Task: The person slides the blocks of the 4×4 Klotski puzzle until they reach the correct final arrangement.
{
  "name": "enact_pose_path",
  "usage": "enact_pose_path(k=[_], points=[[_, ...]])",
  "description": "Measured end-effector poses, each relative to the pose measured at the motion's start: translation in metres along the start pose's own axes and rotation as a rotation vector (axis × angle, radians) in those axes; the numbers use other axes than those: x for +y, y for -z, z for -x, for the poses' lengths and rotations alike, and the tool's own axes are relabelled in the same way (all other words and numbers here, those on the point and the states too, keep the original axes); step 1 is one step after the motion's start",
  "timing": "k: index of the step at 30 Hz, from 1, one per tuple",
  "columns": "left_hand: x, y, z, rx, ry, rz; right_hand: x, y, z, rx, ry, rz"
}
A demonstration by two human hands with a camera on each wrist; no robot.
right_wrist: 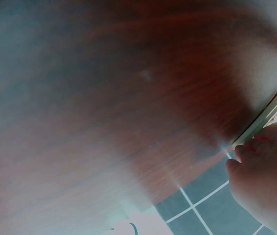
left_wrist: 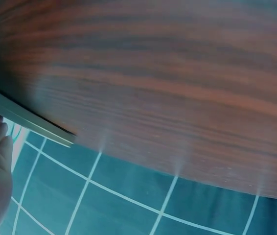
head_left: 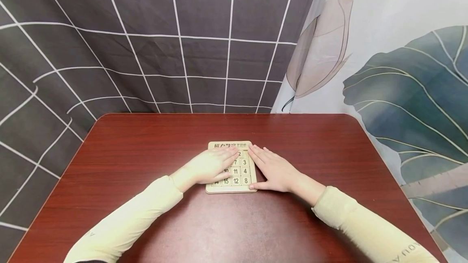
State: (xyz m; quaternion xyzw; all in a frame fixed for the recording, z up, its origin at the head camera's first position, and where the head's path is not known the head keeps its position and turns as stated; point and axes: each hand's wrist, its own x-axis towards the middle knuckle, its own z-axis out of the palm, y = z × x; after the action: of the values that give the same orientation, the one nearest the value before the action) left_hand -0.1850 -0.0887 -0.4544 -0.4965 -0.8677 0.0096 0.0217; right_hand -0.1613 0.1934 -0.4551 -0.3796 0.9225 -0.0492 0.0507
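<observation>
A pale number sliding puzzle [head_left: 235, 171] lies flat on the table, with numbered square tiles and a printed heading along its far edge. My left hand [head_left: 213, 164] rests over its left half with straight fingers, covering several tiles. Along the right border lies my right hand [head_left: 276, 170], its straight fingertips at the far right corner and its thumb on the near right corner. Tiles 3, 4 and 8 show in the right column. Each wrist view catches the puzzle's thin side edge [left_wrist: 31, 122] beside part of a hand [right_wrist: 263, 171].
The reddish-brown wooden table [head_left: 153, 137] has rounded far corners. Behind it hangs a dark grey curtain [head_left: 204, 56] with white grid lines. A white curtain with large leaf prints [head_left: 413, 88] hangs at the right.
</observation>
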Motion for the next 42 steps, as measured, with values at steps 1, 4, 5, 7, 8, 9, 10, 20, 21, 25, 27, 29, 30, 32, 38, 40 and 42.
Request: enact_pose_path(k=[1,4,5,7,8,9,10,20,21,25,27,29,30,32,38,40,42], points=[[0.001,0.0,-0.002,-0.007,0.002,-0.001,0.0,0.0,0.0,0.0,-0.001,-0.001],[0.004,0.0,-0.007,-0.019,0.007,-0.002,0.0,0.0,0.0,0.0,-0.004,-0.003],[0.004,0.0,-0.009,-0.021,0.005,-0.003,0.0,-0.001,0.001,0.0,-0.005,-0.003],[0.006,0.0,-0.012,-0.028,0.0,-0.008,0.0,-0.001,0.001,0.001,-0.006,-0.002],[0.006,-0.001,-0.013,-0.032,-0.002,-0.011,0.0,-0.001,0.001,0.001,-0.006,-0.002],[0.007,-0.001,-0.014,-0.035,-0.003,-0.011,0.0,-0.001,0.001,0.002,-0.006,0.0],[0.007,-0.002,-0.015,-0.038,-0.003,-0.013,0.001,-0.001,0.001,0.004,-0.005,0.001],[-0.008,-0.006,0.001,0.002,0.011,0.026,0.001,-0.002,0.0,-0.001,-0.004,-0.01],[-0.01,-0.005,0.005,0.012,0.019,0.034,0.001,-0.002,0.0,-0.002,-0.005,-0.009],[-0.015,-0.003,0.019,0.03,0.048,0.055,0.001,-0.001,0.001,0.001,0.0,-0.005],[-0.017,-0.003,0.023,0.033,0.049,0.054,0.001,-0.001,0.001,0.005,0.002,-0.004],[-0.017,-0.002,0.026,0.033,0.046,0.055,0.001,0.0,0.001,0.008,0.004,-0.005],[-0.017,-0.002,0.026,0.032,0.045,0.056,0.001,0.0,0.001,0.008,0.004,-0.004],[-0.017,-0.001,0.027,0.026,0.044,0.058,0.001,-0.001,0.0,0.007,0.005,-0.004],[-0.014,0.002,0.026,0.015,0.046,0.054,0.002,-0.001,0.0,0.006,0.008,-0.005],[-0.012,0.003,0.024,0.018,0.04,0.046,0.002,-0.001,0.0,0.004,0.007,-0.004],[-0.011,0.003,0.022,0.018,0.036,0.037,0.001,0.0,0.0,0.002,0.004,-0.005]])
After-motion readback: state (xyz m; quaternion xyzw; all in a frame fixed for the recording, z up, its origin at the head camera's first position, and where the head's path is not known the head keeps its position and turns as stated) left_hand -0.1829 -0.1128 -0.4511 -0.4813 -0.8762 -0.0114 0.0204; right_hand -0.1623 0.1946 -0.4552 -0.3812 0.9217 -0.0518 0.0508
